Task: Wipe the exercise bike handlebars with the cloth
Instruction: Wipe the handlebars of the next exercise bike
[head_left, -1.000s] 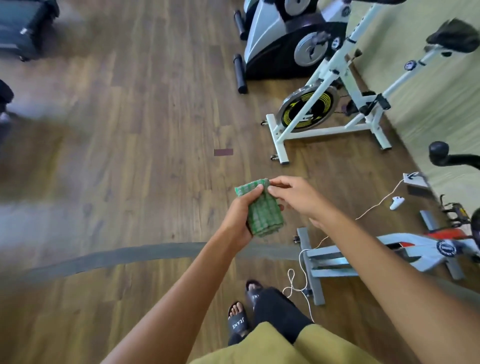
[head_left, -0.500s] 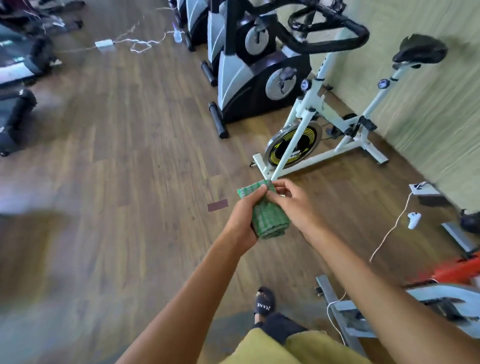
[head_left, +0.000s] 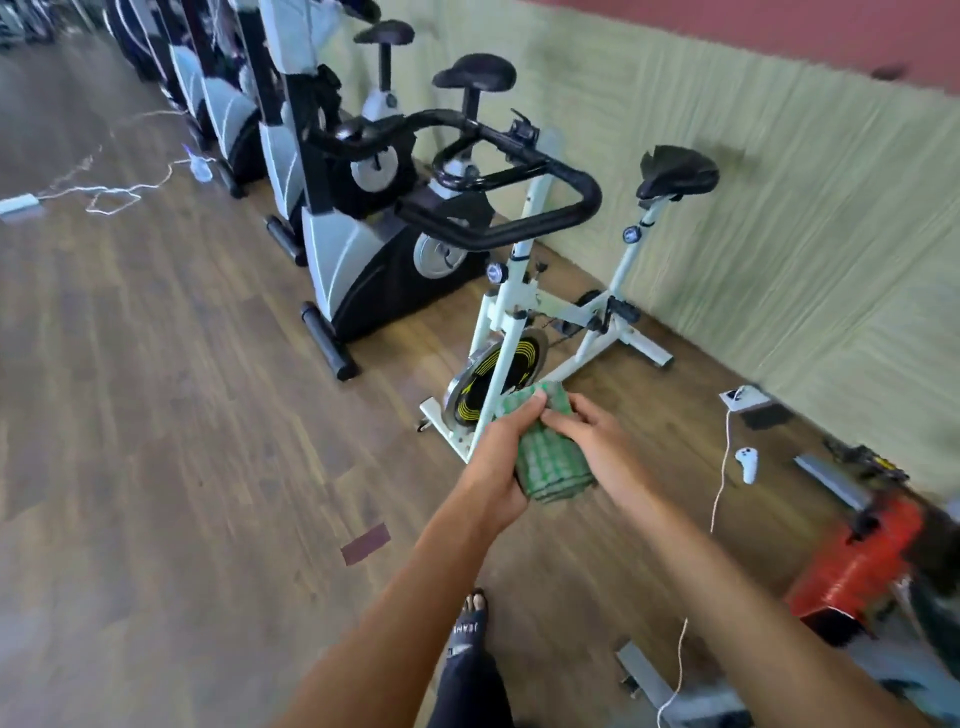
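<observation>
- Head view, starting far left: a white cable snakes over the wooden floor to a small white block at the frame edge, all pretty smeared.
- Next, a row of grey-and-black upright bikes runs back along the wall. The far ones are cut off at the top and I can't read any brand on them.
- Small maroon patch on the floor, can't tell what it is.
- Bottom middle there's a black sandal. The strap lettering looks like "JEAN", the end is unreadable, and the leg is cut off below.
- Left hand grips the folded green checked cloth, fingers wrapped round its left side.
- Cloth sits in mid-air between both hands, in front of the white exercise bike and its yellow-striped flywheel, well apart from the black handlebars higher up.
- Right hand pinches the cloth's top right. Its thumb is hidden.
- Hands hide part of the bike's front foot. The round badges on its posts are too small to read.
- Black saddle sits close to the wall.
- Further right, a white controller lies by a thin cord, then a red machine, blurred and cropped.
</observation>
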